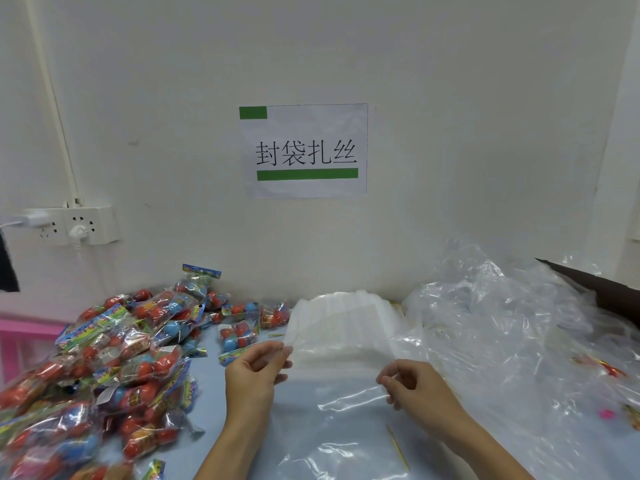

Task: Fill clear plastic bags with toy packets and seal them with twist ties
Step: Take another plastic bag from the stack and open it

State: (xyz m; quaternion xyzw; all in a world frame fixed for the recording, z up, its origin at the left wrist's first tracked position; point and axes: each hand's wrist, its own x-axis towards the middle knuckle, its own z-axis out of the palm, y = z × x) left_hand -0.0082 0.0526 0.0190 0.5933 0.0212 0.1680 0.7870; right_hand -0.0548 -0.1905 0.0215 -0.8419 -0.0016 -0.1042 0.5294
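1. The left hand pinches the left top corner of a clear plastic bag. The thumb and fingers are curled onto the thin plastic.
2. The right hand pinches the right top corner of the same bag. Its fingers are bent in and close on the edge.
3. The bag stretches between the two hands. The rest of it runs down toward the person and lies flat on the blue table.
4. Just behind the hands, a stack of flat clear bags lies on the table. The far end of the stack reaches the wall.
5. A thin yellow twist tie lies under the clear bag, near the right arm. Another small one lies on the table just left of the stack.
6. To the left of the left hand is a big pile of toy packets. The packets hold red and blue round toys. The pile is near the hand and does not touch it.
7. A few single packets lie between the pile and the stack, just above the left hand.
8. To the right of the right hand is a big heap of crinkled clear plastic.
9. On the wall, a paper sign with green bars hangs above the stack.
10. A white power socket sits on the wall at the far left, with plugs in it.
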